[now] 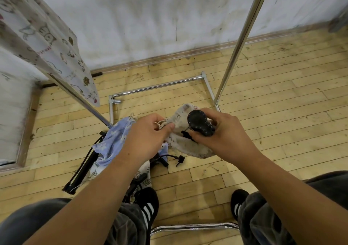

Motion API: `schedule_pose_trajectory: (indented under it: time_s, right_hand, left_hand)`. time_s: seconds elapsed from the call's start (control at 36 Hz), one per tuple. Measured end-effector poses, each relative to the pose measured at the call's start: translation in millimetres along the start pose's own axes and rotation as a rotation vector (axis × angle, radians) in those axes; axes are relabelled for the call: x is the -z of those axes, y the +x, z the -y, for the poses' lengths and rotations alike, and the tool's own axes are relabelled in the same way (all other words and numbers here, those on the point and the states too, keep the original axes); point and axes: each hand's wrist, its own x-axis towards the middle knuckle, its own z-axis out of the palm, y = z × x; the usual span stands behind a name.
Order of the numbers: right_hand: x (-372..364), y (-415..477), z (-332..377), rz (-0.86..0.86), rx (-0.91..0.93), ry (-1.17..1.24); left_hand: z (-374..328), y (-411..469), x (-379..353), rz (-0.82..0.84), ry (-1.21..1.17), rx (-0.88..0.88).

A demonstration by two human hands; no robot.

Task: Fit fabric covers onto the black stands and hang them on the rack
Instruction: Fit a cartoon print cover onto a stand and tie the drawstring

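Beige fabric cover point(188, 145) hangs bunched above the floor point(282, 94) between both hands, gathered at the round head of a black stand point(199, 123). The right hand point(224, 131) curls its fingers round that head; the left hand point(146, 131) pinches the cover's drawstring point(161, 123). Fitting looks under way; next the cover needs drawing along the stand, then hanging on the rack point(243, 32)

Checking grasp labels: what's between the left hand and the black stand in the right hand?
Head view: the beige cover spans that gap. The left hand pinches its edge; the right hand grips the black stand, cover bunched beneath.
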Motion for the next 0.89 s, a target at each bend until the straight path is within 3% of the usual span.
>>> schedule_pose_trajectory:
  time_s: [0.31, 0.56, 0.89]
  right_hand:
    - [-1, 2, -5, -0.023, -0.030, -0.086]
    - [-4, 2, -5, 0.018, -0.036, -0.134]
    - [-8, 0, -8, 0.089, -0.085, -0.153]
  left_hand:
    - [2, -3, 5, -0.144, 0.011, 0.000]
    - [-13, -15, 5, 0.018, -0.115, 0.039]
    - [-32, -18, 4, 0.039, -0.392, -0.006]
